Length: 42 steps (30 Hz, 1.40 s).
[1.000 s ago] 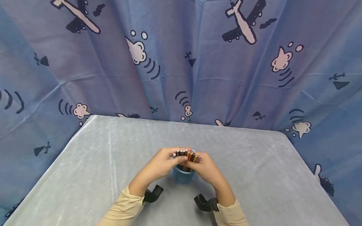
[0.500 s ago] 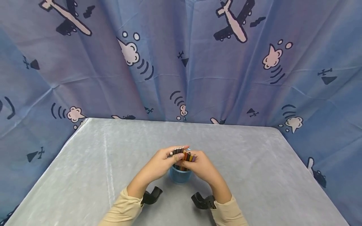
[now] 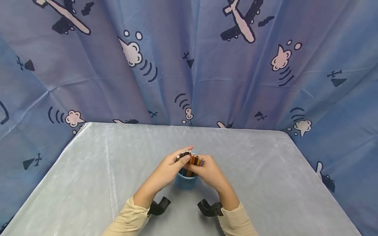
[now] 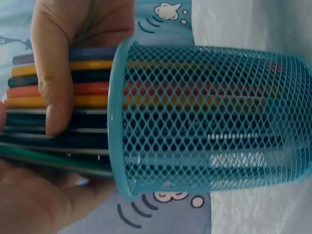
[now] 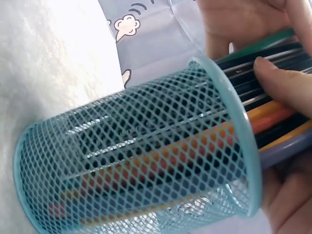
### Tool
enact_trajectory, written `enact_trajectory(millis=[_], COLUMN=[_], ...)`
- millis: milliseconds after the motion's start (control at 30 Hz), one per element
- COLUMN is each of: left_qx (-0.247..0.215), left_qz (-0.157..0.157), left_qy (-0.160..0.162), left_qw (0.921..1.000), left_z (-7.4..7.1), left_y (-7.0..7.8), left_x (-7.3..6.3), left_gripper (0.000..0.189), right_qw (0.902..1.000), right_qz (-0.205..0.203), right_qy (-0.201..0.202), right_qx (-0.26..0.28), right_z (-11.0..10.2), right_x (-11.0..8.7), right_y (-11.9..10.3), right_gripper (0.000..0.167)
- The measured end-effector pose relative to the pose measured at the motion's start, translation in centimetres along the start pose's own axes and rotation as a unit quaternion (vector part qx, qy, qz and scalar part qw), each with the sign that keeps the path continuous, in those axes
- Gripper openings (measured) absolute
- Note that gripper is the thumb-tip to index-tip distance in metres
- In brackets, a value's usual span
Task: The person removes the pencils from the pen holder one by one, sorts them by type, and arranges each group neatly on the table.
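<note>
Near the table's point(image 3: 103, 164) front edge, left hand point(image 3: 168, 168) and right hand point(image 3: 208, 172) gripped, apparently jointly, pencils point(image 3: 190, 159) standing in the mesh cup point(image 3: 185, 183).

In head view the mesh cup point(image 3: 185, 182) is mostly covered by both hands; only its lower wall is seen. The pencils point(image 3: 190, 159) are too small there for colours or count to be told. Pencil tips are hidden inside the cup, seen only dimly thru the mesh in wrist views. Left hand point(image 4: 46, 146) is cut off by the frame's left & bottom edges; right hand point(image 5: 273, 58) is cut off at top & right edges. Pencil back ends are cut off at the right edge in right wrist view. Forearms are cut off at the bottom edge in head view
</note>
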<state>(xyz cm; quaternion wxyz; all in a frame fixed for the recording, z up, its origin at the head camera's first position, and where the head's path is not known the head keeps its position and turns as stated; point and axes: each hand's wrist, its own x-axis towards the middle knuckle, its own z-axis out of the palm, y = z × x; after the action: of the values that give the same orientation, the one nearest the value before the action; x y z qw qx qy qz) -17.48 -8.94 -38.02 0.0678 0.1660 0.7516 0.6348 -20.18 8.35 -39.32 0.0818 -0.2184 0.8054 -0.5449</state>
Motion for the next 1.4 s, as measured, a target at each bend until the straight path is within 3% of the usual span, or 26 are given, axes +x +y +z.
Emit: enact_trajectory(millis=[133, 233, 367, 467, 567, 867, 1033, 1200, 1400], left_qx=[-0.032, -0.021, 0.061, 0.139, 0.173, 0.105, 0.118, 0.125, 0.093], left_qz=[-0.016, -0.026, -0.042, -0.049, -0.050, -0.033, -0.011, -0.013, -0.006], left_qy=[-0.005, 0.000, 0.044, 0.094, 0.129, 0.152, 0.167, 0.160, 0.130], left_qw=[0.9994, 0.9994, 0.9963, 0.9845, 0.9751, 0.9822, 0.9788, 0.9791, 0.9871], left_z=[0.2, 0.2, -0.3, -1.0, -1.4, -1.3, -1.2, -1.2, -1.0], left_y=[-0.1, 0.1, 0.5, 0.9, 1.3, 1.5, 1.3, 1.2, 1.1], left_x=[0.1, 0.0, -0.3, -0.4, -0.3, -0.4, -0.4, -0.6, -0.4], left_gripper=[0.053, 0.057, 0.058, 0.051, 0.041, 0.016, 0.014, 0.019, 0.024], right_qw=[1.0000, 0.9999, 0.9999, 0.9997, 0.9994, 0.9998, 0.9998, 0.9998, 0.9988], right_qz=[-0.002, 0.001, 0.010, 0.019, 0.023, 0.011, 0.013, 0.016, 0.023], right_qy=[0.005, 0.015, 0.012, 0.015, 0.022, 0.008, 0.004, -0.008, -0.018], right_qx=[0.001, -0.002, -0.005, -0.010, -0.013, -0.011, -0.012, 0.007, 0.038], right_z=[0.2, 0.2, 0.2, 0.2, 0.1, 0.3, 0.2, 0.0, -0.6], right_x=[0.0, 0.0, 0.0, 0.1, 0.2, 0.2, 0.0, 0.0, -0.1], right_y=[0.1, 0.1, 0.1, 0.0, -0.1, 0.1, 0.1, 0.1, 0.1], right_gripper=[0.019, 0.018, 0.022, 0.026, 0.028, 0.028, 0.028, 0.028, 0.029])
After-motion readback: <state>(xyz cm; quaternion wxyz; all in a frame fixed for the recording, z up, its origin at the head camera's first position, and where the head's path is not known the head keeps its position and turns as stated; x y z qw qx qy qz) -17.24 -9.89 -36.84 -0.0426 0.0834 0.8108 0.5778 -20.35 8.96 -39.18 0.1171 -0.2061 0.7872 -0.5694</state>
